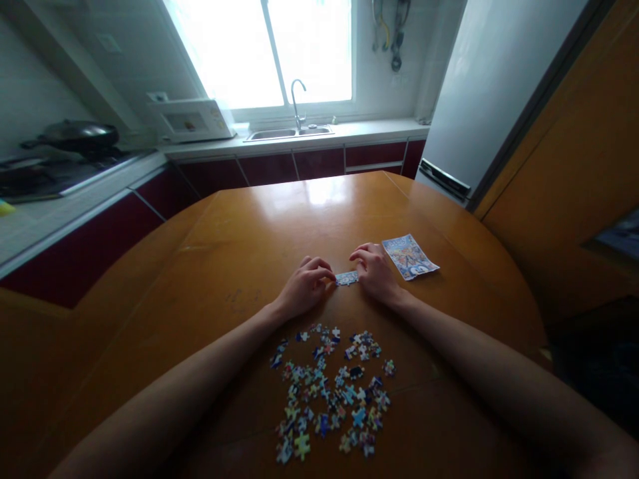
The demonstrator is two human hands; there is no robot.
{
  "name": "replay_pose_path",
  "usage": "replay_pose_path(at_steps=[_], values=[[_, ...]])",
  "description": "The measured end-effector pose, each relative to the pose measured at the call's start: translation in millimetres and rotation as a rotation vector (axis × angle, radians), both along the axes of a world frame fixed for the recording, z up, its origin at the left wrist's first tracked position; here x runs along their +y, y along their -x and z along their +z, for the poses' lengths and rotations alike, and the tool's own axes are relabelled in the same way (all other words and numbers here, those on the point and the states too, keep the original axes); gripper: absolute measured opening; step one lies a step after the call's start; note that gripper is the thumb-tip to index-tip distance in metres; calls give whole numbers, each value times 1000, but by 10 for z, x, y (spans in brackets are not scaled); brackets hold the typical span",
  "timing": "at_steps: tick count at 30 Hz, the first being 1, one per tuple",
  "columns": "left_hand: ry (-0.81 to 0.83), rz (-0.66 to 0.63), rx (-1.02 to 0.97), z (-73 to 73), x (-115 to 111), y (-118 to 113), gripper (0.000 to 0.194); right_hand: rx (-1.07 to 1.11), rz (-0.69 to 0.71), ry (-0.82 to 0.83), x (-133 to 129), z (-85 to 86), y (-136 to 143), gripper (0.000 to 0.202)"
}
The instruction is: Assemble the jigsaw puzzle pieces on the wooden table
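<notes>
A short joined strip of puzzle pieces (347, 278) lies on the wooden table (239, 246). At its left end, my left hand (308, 286) has its fingers curled together and touches the strip with its fingertips. My right hand (374, 271) rests at the right end and covers part of it; its fingers are bent, and whatever lies under them is hidden. Nearer to me, between my forearms, many loose puzzle pieces (324, 392) are spread about. A creased sheet with a colourful picture (409, 256) lies just right of my right hand.
Beyond the table stand a counter with a sink (289, 133) and a white microwave (192, 121). A pan (77, 135) sits on the stove at left. The fridge (489, 86) rises at right. The rounded table edge runs around both sides.
</notes>
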State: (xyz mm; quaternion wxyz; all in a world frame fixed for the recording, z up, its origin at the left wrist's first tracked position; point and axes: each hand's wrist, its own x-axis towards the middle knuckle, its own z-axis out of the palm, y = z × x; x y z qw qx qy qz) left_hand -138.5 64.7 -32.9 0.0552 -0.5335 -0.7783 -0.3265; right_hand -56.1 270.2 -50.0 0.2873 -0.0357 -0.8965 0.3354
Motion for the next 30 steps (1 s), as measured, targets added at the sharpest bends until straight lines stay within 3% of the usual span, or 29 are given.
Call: replay_pose_path(at_steps=[24,30], values=[[1,-30,-7,15,4,-17,36,-10,0,6,8,1,3,27],[5,-26,-15,-9,0,5,36,7,114,11,4,5,-13,31]])
